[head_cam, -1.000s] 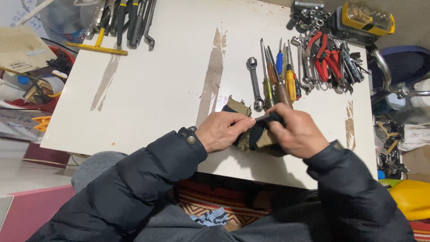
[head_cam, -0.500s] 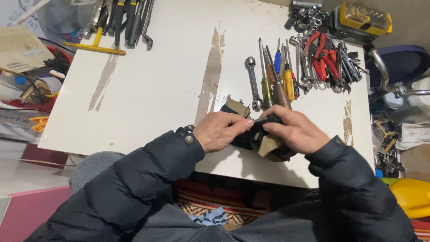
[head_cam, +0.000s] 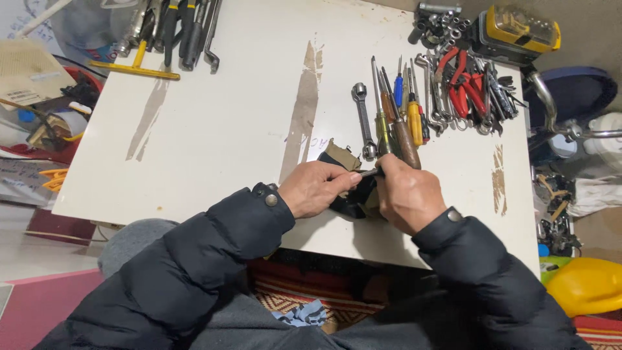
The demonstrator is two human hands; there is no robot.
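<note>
My left hand (head_cam: pixel 317 188) and right hand (head_cam: pixel 407 194) both clench a small black-and-tan part (head_cam: pixel 350 194) over the tabletop (head_cam: pixel 227 129), a thin metal tool (head_cam: pixel 369 173) at it, work unfinished.

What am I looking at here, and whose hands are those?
The camera sits on a person's head and looks down, so you see that person's own two arms in a dark puffy jacket. The left hand and the right hand meet over a small dark object near the table's front edge, and a thin metal piece shows between the fingers. What the object is, I cannot tell. It all happens on a white table with brown worn streaks. Behind the hands lie a wrench, some screwdrivers and red-handled pliers. More dark tools lie at the far left corner.
</note>
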